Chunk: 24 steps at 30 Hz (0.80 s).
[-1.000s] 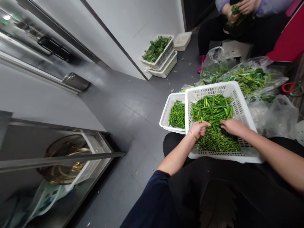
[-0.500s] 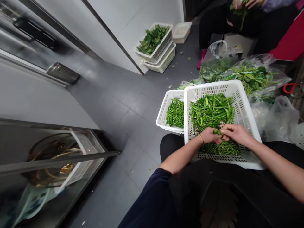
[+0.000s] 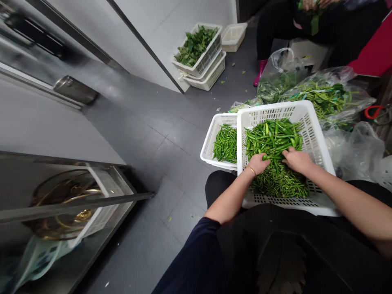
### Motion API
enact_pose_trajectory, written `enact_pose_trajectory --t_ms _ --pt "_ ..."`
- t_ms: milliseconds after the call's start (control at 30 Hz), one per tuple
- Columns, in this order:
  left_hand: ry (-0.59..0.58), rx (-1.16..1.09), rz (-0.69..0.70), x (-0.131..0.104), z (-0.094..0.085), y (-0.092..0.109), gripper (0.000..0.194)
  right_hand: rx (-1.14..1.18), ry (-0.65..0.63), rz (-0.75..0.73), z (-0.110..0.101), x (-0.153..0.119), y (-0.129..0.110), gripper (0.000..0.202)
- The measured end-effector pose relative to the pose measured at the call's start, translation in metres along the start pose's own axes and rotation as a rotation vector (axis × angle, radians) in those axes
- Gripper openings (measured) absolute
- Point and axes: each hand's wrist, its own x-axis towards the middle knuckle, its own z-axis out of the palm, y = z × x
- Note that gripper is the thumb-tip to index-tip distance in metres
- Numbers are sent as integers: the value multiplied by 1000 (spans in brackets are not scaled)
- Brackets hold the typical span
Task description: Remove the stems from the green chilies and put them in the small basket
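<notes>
On my lap rests a large white slotted basket [image 3: 320, 139] with green chili peppers [image 3: 272, 136] heaped in its far part. A pile of thin green stems [image 3: 280, 183] fills the near part. My left hand [image 3: 259, 163], a gold bangle at its wrist, is closed at the left of the heap with a green chili at its fingertips. Opposite it, my right hand [image 3: 297, 160] has curled fingers touching the peppers; what lies under them is hidden. A smaller white basket [image 3: 208, 149], partly behind the large one, also holds green chilies.
Clear plastic bags of leafy greens [image 3: 324, 98] lie beyond the basket, near red-handled scissors [image 3: 373, 112]. Stacked white baskets [image 3: 202, 77] with leaves stand by the wall. Another person [image 3: 275, 28] sits opposite, holding greens. A metal shelf [image 3: 122, 200] is at left.
My hands were together over the stems, working on a chili. They have parted and moved forward to the pepper heap. The view has shifted slightly.
</notes>
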Motion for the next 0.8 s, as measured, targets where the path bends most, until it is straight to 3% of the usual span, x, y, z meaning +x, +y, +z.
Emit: enact_pose_trajectory --t_ms 133,300,433,500,633,700,800 --pt "-56 -546 -105 -4 6 -1 23 97 77 -19 -2 5 -8 29" --pt "-150 -1033 -65 -7 12 5 49 495 252 -235 -4 -33 -18 24" --pt "-159 -1075 -100 -9 11 6 48 654 266 -246 -4 -52 -26 27" --pt "-191 -1041 -174 -9 10 4 45 623 255 -346 -5 -60 -31 34" --pt "-289 -1050 -219 -10 4 1 33 586 25 -608 -8 -69 -32 41" --pt "-289 -1145 -120 -9 -5 1 23 499 -93 -504 -8 -61 -24 46" --pt "-311 -1278 38 -9 -18 2 18 305 -78 -142 -2 -30 -15 57"
